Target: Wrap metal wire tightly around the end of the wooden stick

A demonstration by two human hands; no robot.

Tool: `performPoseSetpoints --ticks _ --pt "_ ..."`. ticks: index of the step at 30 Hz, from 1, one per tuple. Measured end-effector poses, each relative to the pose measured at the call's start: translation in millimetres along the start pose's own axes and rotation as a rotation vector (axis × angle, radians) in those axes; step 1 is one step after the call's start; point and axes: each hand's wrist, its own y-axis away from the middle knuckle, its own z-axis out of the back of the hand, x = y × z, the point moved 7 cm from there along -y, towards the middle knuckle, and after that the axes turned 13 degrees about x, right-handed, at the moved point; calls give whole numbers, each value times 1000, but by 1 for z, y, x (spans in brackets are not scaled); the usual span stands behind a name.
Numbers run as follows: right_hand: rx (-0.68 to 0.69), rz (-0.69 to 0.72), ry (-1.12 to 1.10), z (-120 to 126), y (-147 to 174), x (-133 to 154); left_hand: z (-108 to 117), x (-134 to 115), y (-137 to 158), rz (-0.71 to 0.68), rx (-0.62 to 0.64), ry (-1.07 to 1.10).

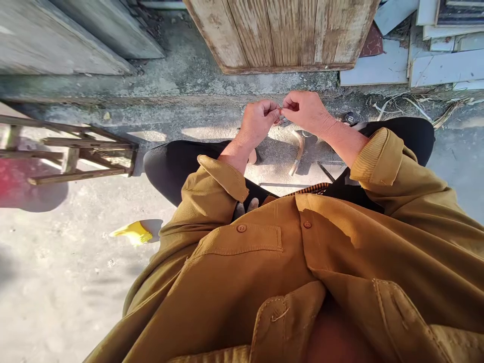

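My left hand [257, 120] and my right hand [305, 108] meet fingertip to fingertip in front of my knees. Both are closed in a pinch, thumb against forefinger. Whatever sits between the fingertips is too small to make out. Just below my right hand, a curved brown stick-like piece [298, 154] with a pale binding near its lower end is seen against the concrete. A dark thin rod [325, 171] shows near my right leg. Below it, a black-and-orange striped edge [308, 189] is partly hidden by my shirt.
A weathered wooden panel [276, 35] leans ahead, beside stacked white tile pieces [374, 65] and dry stalks [449, 113]. Grey boards [64, 38] stand at upper left. A wooden stool [79, 151] lies at left, near a blurred red object [22, 176]. A yellow piece [133, 233] lies on the ground.
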Motion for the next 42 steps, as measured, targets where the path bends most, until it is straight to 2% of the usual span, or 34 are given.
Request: performPoseSetpoints --ticks 9,18,25,31,34,37,40,42 --pt "29 -76 -13 0 0 -1 -9 1 1 25 -17 48" --pt "43 -165 -302 -8 3 -11 -11 -8 4 2 -9 86" --pt "117 -203 -553 -21 7 -9 -8 -13 11 18 -68 13" --pt "138 -176 -664 -27 6 -4 -6 -23 25 12 -261 -128" --pt "126 -156 -746 -27 4 -4 -1 -26 33 -71 -334 -241" --pt "101 -156 -741 -27 5 -4 0 -30 36 -187 -320 -335" --pt "60 -202 -637 -24 6 -4 -1 -25 34 -120 -263 -369" --pt "56 -195 -638 -24 7 -2 0 -23 33 -100 -276 -341"
